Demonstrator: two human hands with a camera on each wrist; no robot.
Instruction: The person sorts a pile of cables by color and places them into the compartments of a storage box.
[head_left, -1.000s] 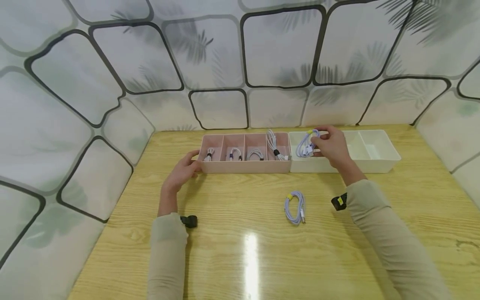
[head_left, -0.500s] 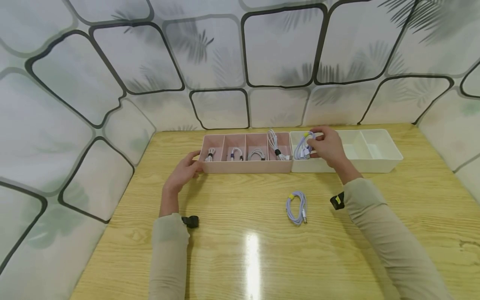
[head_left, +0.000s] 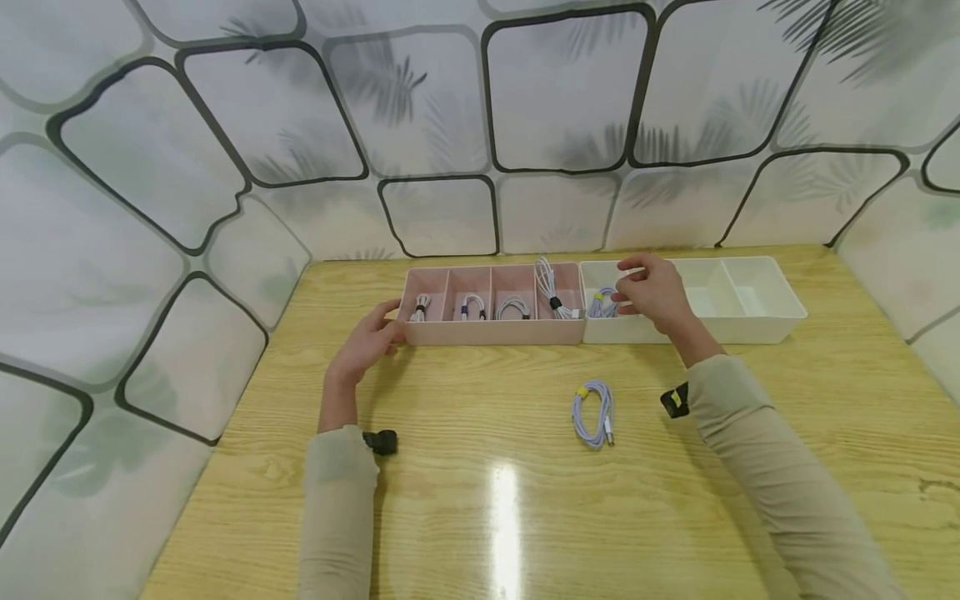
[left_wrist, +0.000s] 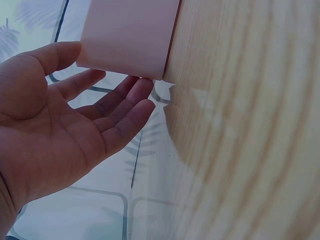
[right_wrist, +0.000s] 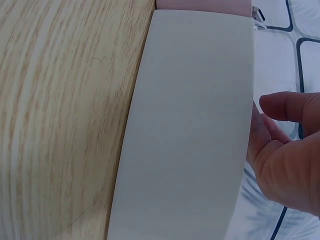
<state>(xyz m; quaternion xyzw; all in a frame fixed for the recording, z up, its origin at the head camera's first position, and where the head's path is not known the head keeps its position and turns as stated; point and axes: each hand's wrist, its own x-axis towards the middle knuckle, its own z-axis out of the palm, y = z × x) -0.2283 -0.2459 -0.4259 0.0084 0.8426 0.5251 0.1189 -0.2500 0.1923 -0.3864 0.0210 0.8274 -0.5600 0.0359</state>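
Note:
My left hand (head_left: 367, 343) is at the left end of the pink divided box (head_left: 491, 334), its thumb and fingertips touching the end wall. In the left wrist view its relaxed fingers (left_wrist: 127, 122) lie along that wall. My right hand (head_left: 654, 292) hovers over the left part of the white box (head_left: 693, 331), thumb and fingers apart, holding nothing. Below its fingertips a lilac coiled cable (head_left: 602, 303) with a yellow tie lies in the white box. Seen from the right wrist, the white box's front wall hides the cable.
Another lilac cable (head_left: 593, 415) with a yellow tie lies coiled on the wooden table (head_left: 450, 500). The pink box holds several bundled cables, one per compartment; a white cable (head_left: 551, 287) sticks up above the rim. A patterned wall covering (head_left: 435, 212) stands behind.
My right hand has let go of the lilac cable, which has dropped lower into the white box's left compartment. The hand first shifted slightly left. My left hand has stayed at the pink box.

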